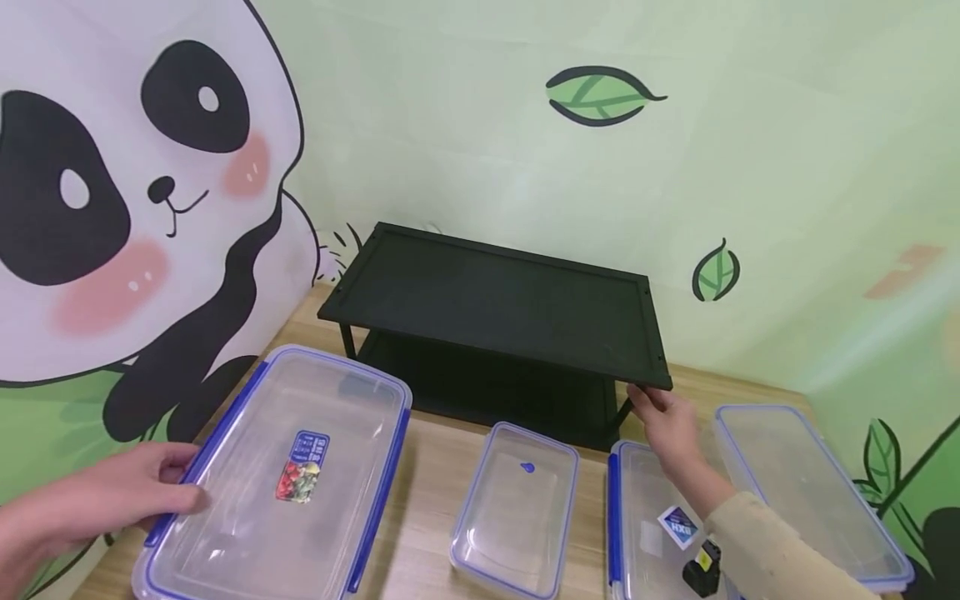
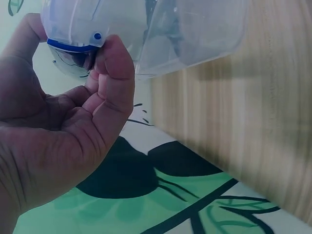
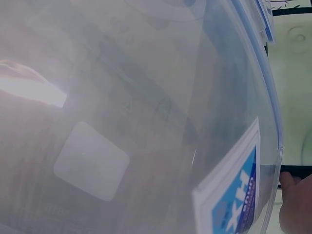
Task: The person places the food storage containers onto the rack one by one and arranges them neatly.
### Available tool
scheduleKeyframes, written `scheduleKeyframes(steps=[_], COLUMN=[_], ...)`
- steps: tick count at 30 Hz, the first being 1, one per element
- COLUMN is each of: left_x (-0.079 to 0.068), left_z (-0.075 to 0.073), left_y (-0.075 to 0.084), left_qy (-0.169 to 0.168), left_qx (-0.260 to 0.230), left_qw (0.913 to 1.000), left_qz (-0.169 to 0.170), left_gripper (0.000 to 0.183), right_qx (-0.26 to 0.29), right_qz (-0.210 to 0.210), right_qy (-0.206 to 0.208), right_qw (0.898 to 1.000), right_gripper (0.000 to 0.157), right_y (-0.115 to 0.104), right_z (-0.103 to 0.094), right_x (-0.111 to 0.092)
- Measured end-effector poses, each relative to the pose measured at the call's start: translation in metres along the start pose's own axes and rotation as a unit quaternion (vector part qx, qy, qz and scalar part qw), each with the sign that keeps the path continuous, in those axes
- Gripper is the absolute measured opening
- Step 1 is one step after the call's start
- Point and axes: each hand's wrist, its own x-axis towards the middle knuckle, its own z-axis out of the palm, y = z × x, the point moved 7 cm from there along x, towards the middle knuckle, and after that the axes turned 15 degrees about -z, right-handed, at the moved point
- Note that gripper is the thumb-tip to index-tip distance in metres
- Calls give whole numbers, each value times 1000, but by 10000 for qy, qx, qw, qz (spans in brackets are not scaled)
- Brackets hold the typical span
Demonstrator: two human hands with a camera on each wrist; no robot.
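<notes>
Across most of the right wrist view, a clear plastic box (image 3: 146,117), close up and hazy. Down its right side, a pale blue rim (image 3: 273,97) in a long curve, with a clip (image 3: 263,22) at the top right. Low on the right, a tilted sticker (image 3: 239,195) in white, blue and purple, partly legible as "HX" and cut off by the bottom edge. Left of it, a plain white label (image 3: 91,161) with rounded corners. Farther left and higher, a bright streak of glare (image 3: 31,91). At the far right edge, part of the right hand (image 3: 296,207), fingers (image 3: 286,181) against a black shelf (image 3: 298,170); behind, a pale green wall (image 3: 294,97).
</notes>
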Motion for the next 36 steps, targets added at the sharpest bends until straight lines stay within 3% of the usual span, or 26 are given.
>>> scheduleKeyframes(steps=[9,14,21,28,36], left_x=[-11,-20,-30,-36,-39], left_z=[-8,-12,-22,-37,-44], left_y=[16,29,49,70,102], left_qy=[137,123,356,764,721], left_qx=[300,388,734,1257,1382], left_qw=[9993,9992,9966,9888,9875], left_qz=[-164,-10,66,249,245], left_gripper=[74,74,71,77,71], right_qx=[-37,1,-49,-40,-60], right_qz=[78,30,175,211,124], right_qy=[-9,-27,-39,-61,-10], right_qw=[10000,10000,9998,9997,9999], right_gripper=[48,49,50,50,48], right_y=[1,0,2,3,1], right_z=[0,-1,0,1,0], right_x=[-1,1,0,-2,-2])
